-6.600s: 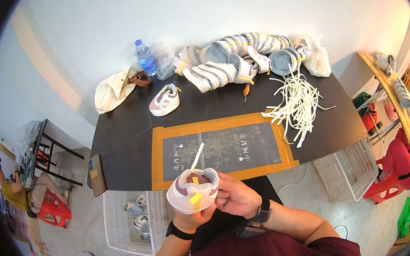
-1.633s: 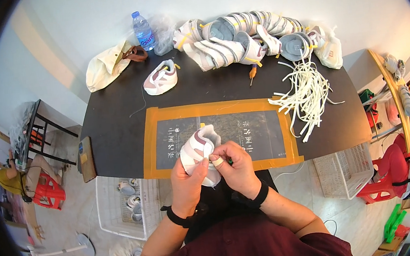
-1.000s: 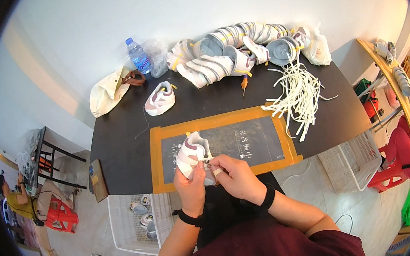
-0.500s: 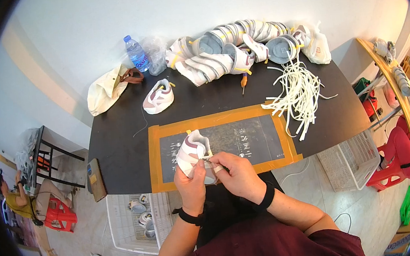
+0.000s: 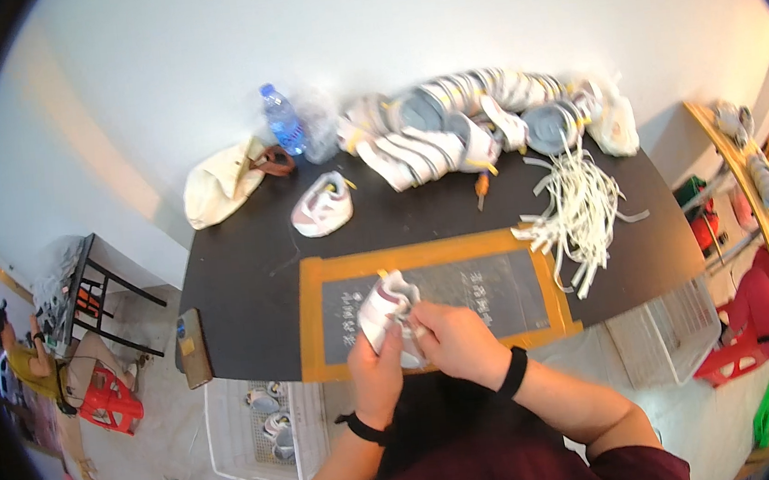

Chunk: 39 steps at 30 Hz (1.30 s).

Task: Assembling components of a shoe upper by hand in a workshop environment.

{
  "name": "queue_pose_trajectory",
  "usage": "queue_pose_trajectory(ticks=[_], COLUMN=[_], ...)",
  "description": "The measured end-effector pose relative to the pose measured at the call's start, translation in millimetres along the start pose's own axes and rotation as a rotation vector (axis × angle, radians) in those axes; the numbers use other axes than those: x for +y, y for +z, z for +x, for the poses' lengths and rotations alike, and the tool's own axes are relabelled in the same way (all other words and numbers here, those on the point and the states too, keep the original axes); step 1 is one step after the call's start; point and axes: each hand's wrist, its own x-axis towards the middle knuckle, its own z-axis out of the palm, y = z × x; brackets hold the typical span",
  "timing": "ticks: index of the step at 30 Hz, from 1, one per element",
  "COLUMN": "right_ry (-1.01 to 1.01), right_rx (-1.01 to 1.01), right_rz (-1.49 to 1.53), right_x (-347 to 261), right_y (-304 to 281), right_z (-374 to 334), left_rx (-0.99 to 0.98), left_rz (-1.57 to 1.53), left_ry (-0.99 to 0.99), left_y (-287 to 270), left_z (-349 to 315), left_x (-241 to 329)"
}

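Observation:
A small white and mauve shoe upper (image 5: 384, 307) with a yellow tab is held over the near part of the tape-framed mat (image 5: 432, 252). My left hand (image 5: 379, 372) is closed around its lower side, thumb on top. My right hand (image 5: 457, 339) pinches at the opening edge; what sits between those fingertips is blurred and hidden. Farther left on the dark table lies a second shoe upper (image 5: 323, 207), with a thin thread trailing from it. To the right, a heap of white laces (image 5: 581, 212) spreads over the table.
Nested rows of shoe uppers (image 5: 423, 158) line the back, with an orange-handled tool (image 5: 481, 189) before them. A water bottle (image 5: 283, 120), cream bag (image 5: 217, 187) and phone (image 5: 194, 349) stand left. White baskets (image 5: 228, 440) flank me below. Other people (image 5: 31, 362) sit at both sides.
The whole view has shifted, so the table appears lower and a little to the right. Both hands stay at the shoe upper, my right fingers still pinched at its edge.

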Motion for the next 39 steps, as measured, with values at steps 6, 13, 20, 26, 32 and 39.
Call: queue_pose_trajectory(ticks=[6,13,20,26,32,39], right_ry=[0.057,0.476,0.134,0.187,0.42,0.28], right_rx=[-0.111,-0.299,-0.322,-0.359,-0.235,-0.207], right_rz=[-0.187,0.523,-0.215,-0.292,0.323,0.029], right_x=[-19.3,28.7,5.4,-8.2,23.6,6.8], right_y=[2.8,13.8,8.4,10.2,22.8,18.4], right_z=[6.3,19.7,30.3,25.0,10.8,23.8], left_rx=[0.007,0.002,0.018,-0.003,-0.025,-0.023], left_rz=[0.069,0.15,0.126,0.169,0.197,0.19], left_ry=[0.037,0.047,0.041,0.103,0.096,0.125], left_y=[-5.1,-5.5,-1.9,-4.6,-5.0,-5.2], left_z=[-4.8,-0.7,6.9,3.1,4.2,11.9], left_x=[-13.4,-17.4,-18.0,-24.3,-17.0,-13.6])
